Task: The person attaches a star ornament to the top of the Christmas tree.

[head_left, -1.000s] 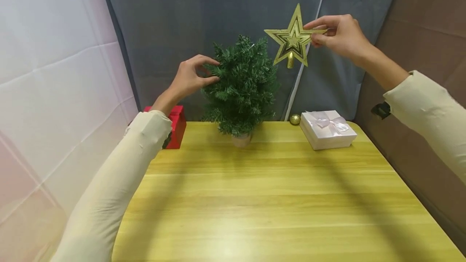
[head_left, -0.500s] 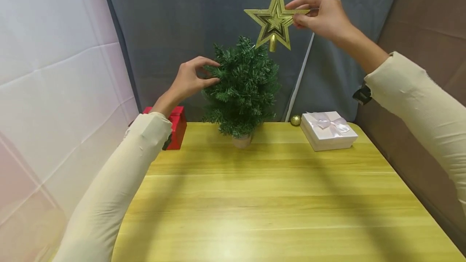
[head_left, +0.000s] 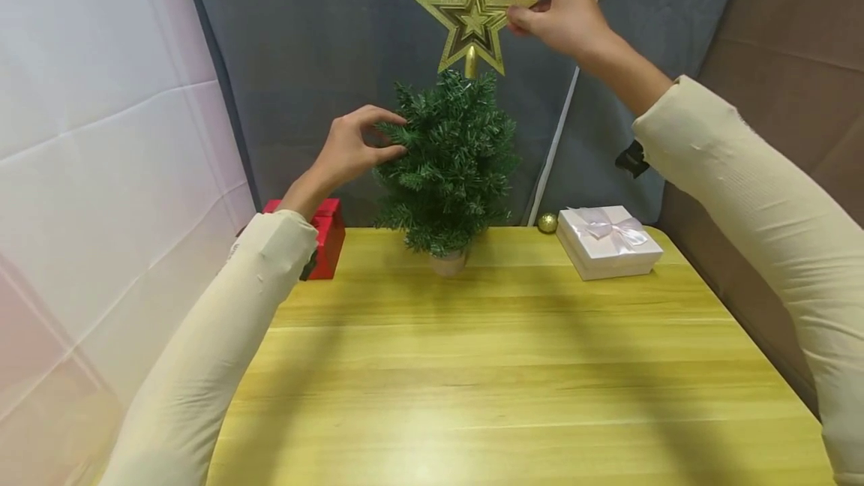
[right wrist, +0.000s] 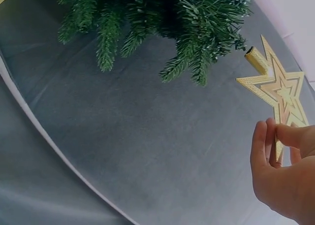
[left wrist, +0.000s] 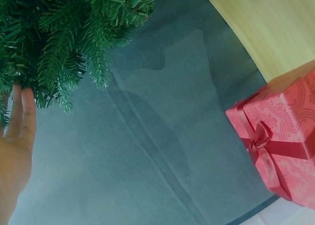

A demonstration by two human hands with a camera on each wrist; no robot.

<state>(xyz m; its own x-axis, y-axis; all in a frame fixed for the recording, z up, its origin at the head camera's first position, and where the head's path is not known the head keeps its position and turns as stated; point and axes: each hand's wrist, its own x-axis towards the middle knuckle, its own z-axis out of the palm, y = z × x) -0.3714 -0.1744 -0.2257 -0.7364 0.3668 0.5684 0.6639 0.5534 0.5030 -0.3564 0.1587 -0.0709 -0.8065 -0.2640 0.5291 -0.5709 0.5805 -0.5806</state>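
Observation:
A small green artificial Christmas tree (head_left: 452,160) stands upright in a pale pot at the table's back edge. My left hand (head_left: 354,142) holds its upper left side, with branch tips between the thumb and curved fingers. In the left wrist view, two of the left fingers (left wrist: 28,112) reach in among the needles. My right hand (head_left: 563,13) pinches one side point of a gold star tree topper (head_left: 475,17). The star faces forward and its short tube points down, the lower end right at the treetop in the head view. In the right wrist view the tube's hollow end shows beside the branches.
A red gift box (head_left: 328,238) with a ribbon sits at the back left, partly behind the left forearm. At the back right are a white gift box (head_left: 610,242) with a bow and a gold ball ornament (head_left: 547,223). Grey cloth (head_left: 324,36) hangs behind the wooden table (head_left: 472,366).
My right hand has carried the star left and upward, from the tree's right side to over its top. The left hand has stayed at the branches.

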